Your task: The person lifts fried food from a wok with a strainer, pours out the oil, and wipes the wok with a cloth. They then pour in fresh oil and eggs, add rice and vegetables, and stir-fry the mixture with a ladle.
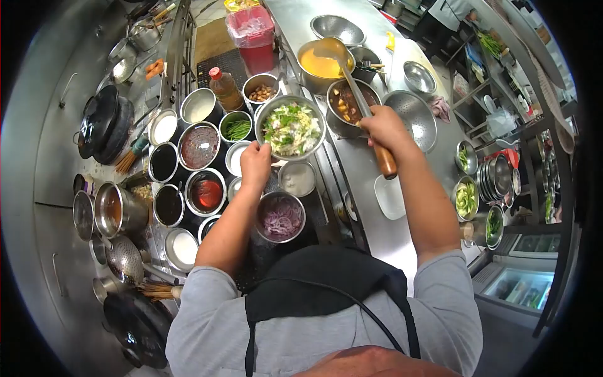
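Observation:
My left hand [254, 164] is closed on the near rim of a metal bowl [318, 146] filled with chopped pale and green vegetables [289, 129]. The bowl is held up in front of me, over the row of containers. My right hand [386, 129] wraps round a ladle [357, 93] where its steel shaft meets the wooden handle. The ladle's head overlaps a pot [306, 80] of orange-yellow liquid [317, 64] at the back. Beneath the ladle shaft stands a pot of dark brown sauce [344, 103] with light cubes in it.
Several steel containers of sauces, such as a red one [207, 193], stand on the left. A bowl of sliced red onion [282, 220] sits close to me. A colander [411, 119] and a white dish [391, 198] lie on the right counter. A person [449, 16] stands at the back right.

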`<state>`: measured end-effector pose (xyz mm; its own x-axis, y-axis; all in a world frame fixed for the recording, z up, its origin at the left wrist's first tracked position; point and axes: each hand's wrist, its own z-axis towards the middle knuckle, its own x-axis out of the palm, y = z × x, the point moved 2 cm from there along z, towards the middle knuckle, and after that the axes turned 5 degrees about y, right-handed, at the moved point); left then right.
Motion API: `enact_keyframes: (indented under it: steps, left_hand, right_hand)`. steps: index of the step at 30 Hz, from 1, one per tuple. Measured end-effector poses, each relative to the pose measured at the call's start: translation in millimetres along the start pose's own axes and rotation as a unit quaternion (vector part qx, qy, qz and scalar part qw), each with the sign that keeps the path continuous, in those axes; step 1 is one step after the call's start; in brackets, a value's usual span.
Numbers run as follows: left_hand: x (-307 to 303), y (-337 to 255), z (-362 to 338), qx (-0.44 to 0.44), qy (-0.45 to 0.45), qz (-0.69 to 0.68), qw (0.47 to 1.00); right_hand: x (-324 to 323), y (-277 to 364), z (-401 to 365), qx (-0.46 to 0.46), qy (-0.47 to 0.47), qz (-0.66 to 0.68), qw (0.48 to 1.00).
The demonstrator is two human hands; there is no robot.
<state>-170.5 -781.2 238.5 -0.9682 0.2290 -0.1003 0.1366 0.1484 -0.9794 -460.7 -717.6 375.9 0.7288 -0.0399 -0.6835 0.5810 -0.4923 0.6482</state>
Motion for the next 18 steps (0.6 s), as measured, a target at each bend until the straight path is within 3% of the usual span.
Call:
enact_keyframes:
  steps: [2, 7, 9, 18]
  left_hand:
    - [3, 3, 21, -0.008, 0.000, -0.028, 1.000]
    - [15, -12, 52, -0.026, -0.010, -0.079, 0.996]
    - [21, -8, 68, -0.014, -0.010, -0.104, 0.994]
    - [46, -37, 100, 0.015, -0.052, -0.050, 0.997]
  right_hand:
    - [-12, 1, 2, 0.011, 0.077, 0.179, 0.981]
    - [-33, 9, -11, -0.008, 0.112, 0.323, 0.940]
    - [-40, 13, -18, 0.029, 0.129, 0.405, 0.905]
    - [-64, 20, -50, 0.006, 0.161, 0.420, 0.893]
